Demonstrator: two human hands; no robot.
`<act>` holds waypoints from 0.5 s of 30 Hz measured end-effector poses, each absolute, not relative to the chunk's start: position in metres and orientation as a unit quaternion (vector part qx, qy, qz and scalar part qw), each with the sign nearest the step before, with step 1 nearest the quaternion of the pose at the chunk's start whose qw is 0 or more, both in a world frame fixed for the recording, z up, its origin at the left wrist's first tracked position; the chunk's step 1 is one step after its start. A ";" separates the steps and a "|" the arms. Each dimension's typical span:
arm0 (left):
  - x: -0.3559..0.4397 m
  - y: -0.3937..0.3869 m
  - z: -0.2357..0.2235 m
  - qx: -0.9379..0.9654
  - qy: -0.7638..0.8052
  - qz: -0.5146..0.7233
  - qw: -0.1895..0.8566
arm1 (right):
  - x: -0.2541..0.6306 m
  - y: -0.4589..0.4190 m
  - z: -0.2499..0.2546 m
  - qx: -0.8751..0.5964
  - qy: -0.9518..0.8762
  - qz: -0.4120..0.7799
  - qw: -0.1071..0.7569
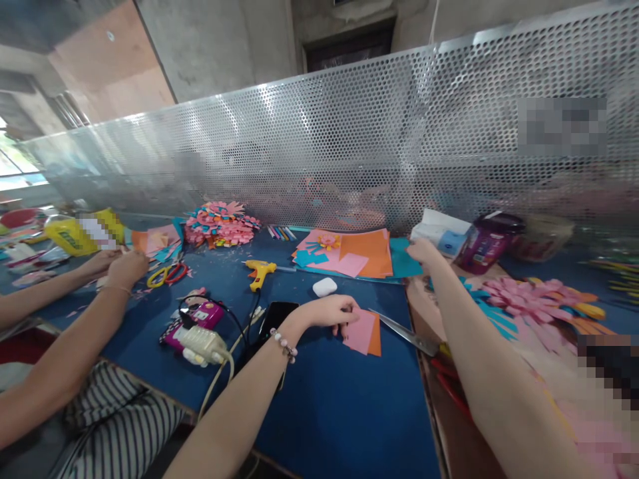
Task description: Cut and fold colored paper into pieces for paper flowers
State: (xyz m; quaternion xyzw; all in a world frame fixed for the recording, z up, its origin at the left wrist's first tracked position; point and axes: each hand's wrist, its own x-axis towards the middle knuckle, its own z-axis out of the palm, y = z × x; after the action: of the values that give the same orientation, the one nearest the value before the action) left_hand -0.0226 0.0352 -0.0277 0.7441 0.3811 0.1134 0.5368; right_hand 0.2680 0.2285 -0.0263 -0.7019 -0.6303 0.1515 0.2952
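My left hand (340, 313) is closed on small paper squares, a pink square (357, 330) lying over an orange square (375, 336), low over the blue table (344, 412). Scissors (402, 330) with a red and yellow handle point their blades toward these squares. My right hand (422, 254) reaches farther out, its fingers curled at the right end of the teal paper sheets (403, 258). What those fingers hold, if anything, is hidden. On the sheets lie an orange sheet (369, 256), a pink piece (353, 265) and a small paper flower (328, 242).
A yellow glue gun (259, 271), white case (324, 287), phone (279, 319) and power strip with cords (204, 342) are left of centre. A purple tub (486, 246) and pink paper flowers (529, 296) stand right. A co-worker's hands (124, 269) work at left. A perforated metal panel (319, 153) rises behind.
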 end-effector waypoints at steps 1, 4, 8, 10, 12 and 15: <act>-0.023 0.035 -0.027 0.745 0.382 0.111 0.535 | 0.272 0.227 -0.024 -0.714 -0.628 0.131 0.280; -0.023 0.034 -0.024 0.755 0.387 0.100 0.520 | 0.281 0.224 -0.014 -0.731 -0.627 0.081 0.258; -0.023 0.033 -0.022 0.779 0.393 0.097 0.479 | 0.286 0.220 -0.003 -0.743 -0.617 0.037 0.257; -0.023 0.033 -0.021 0.784 0.402 0.093 0.463 | 0.287 0.215 0.001 -0.746 -0.616 0.033 0.252; -0.023 0.033 -0.020 0.786 0.408 0.090 0.456 | 0.287 0.208 0.006 -0.754 -0.603 0.029 0.259; -0.023 0.032 -0.016 0.786 0.406 0.082 0.458 | 0.283 0.195 0.018 -0.766 -0.557 0.022 0.320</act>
State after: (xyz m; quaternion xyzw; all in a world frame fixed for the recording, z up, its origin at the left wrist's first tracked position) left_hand -0.0226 0.0318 -0.0163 0.7864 0.4062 0.0822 0.4581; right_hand 0.2831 0.1949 0.0178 -0.7658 -0.5574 0.0223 0.3200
